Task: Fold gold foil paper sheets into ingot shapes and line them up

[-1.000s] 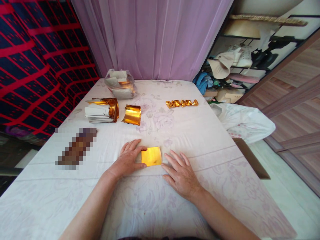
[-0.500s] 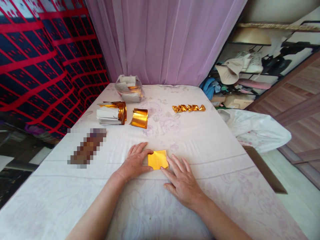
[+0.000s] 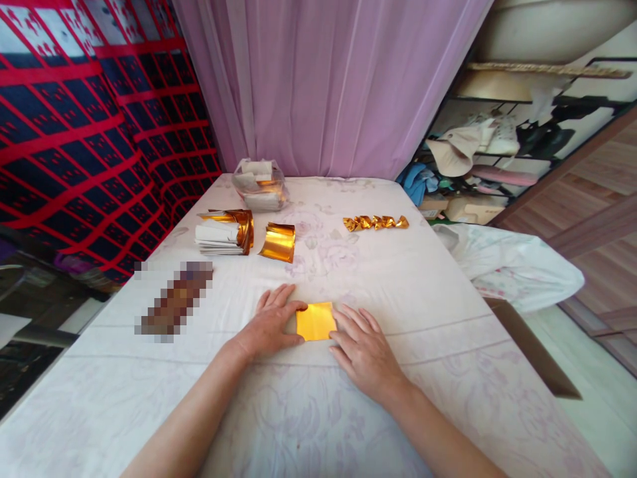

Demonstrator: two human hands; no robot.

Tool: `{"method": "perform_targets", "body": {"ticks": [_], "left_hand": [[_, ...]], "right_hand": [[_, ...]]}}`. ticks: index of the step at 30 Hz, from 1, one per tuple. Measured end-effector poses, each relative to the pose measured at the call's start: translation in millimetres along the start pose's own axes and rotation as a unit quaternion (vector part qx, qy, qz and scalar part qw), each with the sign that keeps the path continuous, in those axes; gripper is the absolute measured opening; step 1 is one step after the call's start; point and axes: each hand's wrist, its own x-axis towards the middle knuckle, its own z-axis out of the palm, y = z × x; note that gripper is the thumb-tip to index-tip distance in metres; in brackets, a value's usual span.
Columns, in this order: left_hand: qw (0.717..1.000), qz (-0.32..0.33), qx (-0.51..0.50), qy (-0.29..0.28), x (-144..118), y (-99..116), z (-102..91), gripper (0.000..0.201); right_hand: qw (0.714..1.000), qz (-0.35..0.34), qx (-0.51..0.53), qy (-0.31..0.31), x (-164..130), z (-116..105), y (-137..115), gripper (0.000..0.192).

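A small square of gold foil paper (image 3: 316, 322) lies flat on the cloth before me, shiny side up. My left hand (image 3: 271, 324) rests at its left edge, thumb near the lower corner and index finger at the upper one, fingers spread. At the right edge, my right hand (image 3: 367, 350) touches the paper with its fingertips, the fingers stretched out and apart. Farther back sit a thin curved pile of gold foil sheets (image 3: 279, 241) and a thicker stack of foil paper (image 3: 219, 238) with white undersides. To the right is a row of several folded gold foil pieces (image 3: 375, 223).
A clear plastic bag (image 3: 259, 187) of more foil paper stands at the table's back. A blurred-out item (image 3: 174, 300) lies at the left. Beyond the right edge are a white plastic bag (image 3: 522, 265), a cardboard piece (image 3: 535, 348) and a shelf holding a cap (image 3: 454, 151).
My right hand has shifted slightly along the paper's right edge, and its lower right corner shows more fully. My left hand stays in place. The camera view has tilted a little.
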Motion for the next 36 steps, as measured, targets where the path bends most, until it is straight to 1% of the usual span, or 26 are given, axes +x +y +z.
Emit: {"method": "perform_targets", "body": {"ticks": [3, 5, 8, 9, 11, 12, 14, 17, 20, 25, 28, 32, 36], "left_hand": [[1.000, 0.003, 0.013, -0.025, 7.1, -0.1, -7.5, 0.062], [0.999, 0.002, 0.021, -0.026, 7.4, 1.8, -11.0, 0.061], [0.999, 0.021, 0.027, 0.018, 0.2, 9.2, -8.4, 0.056], [0.998, 0.037, 0.027, 0.040, -3.2, 12.2, -5.2, 0.049], [0.994, 0.059, 0.029, 0.087, -9.4, 16.8, 3.3, 0.026], [0.992, 0.067, 0.031, 0.103, -11.6, 17.8, 7.7, 0.018], [0.989, 0.083, 0.032, 0.117, -13.6, 17.0, 14.8, 0.011], [0.987, 0.100, 0.034, 0.125, -12.9, 11.9, 19.1, 0.010], [0.984, 0.107, 0.042, 0.136, -11.9, 9.1, 17.6, 0.010], [0.979, 0.119, 0.074, 0.146, -12.5, 11.7, 14.9, 0.010], [0.975, 0.130, 0.098, 0.154, -12.7, 13.3, 15.2, 0.011], [0.972, 0.127, 0.118, 0.158, -13.3, 15.3, 14.9, 0.013], [0.973, 0.126, 0.113, 0.157, -13.5, 15.6, 13.5, 0.018]], "right_hand": [[0.998, -0.035, 0.030, -0.044, 14.7, 0.7, 6.0, 0.016], [0.997, -0.041, 0.047, -0.052, 19.6, 3.4, 9.0, 0.016], [0.997, -0.039, 0.055, -0.027, 18.9, 9.6, 10.7, 0.014], [0.998, -0.039, 0.056, -0.017, 17.4, 11.6, 10.7, 0.014], [0.997, -0.039, 0.060, -0.002, 14.2, 14.8, 10.7, 0.014], [0.997, -0.038, 0.063, 0.002, 13.1, 15.9, 10.7, 0.014], [0.997, -0.035, 0.070, 0.005, 11.9, 17.2, 11.3, 0.014], [0.996, -0.028, 0.081, 0.005, 12.4, 17.4, 12.3, 0.016], [0.996, -0.017, 0.087, 0.003, 13.9, 16.1, 12.0, 0.017], [0.997, -0.008, 0.083, -0.003, 16.0, 13.1, 9.5, 0.016], [0.997, -0.015, 0.080, -0.003, 16.7, 12.0, 8.9, 0.015], [0.997, -0.026, 0.074, 0.011, 17.1, 12.2, 10.0, 0.012], [0.997, -0.033, 0.067, 0.036, 16.6, 13.5, 12.8, 0.016]]}}
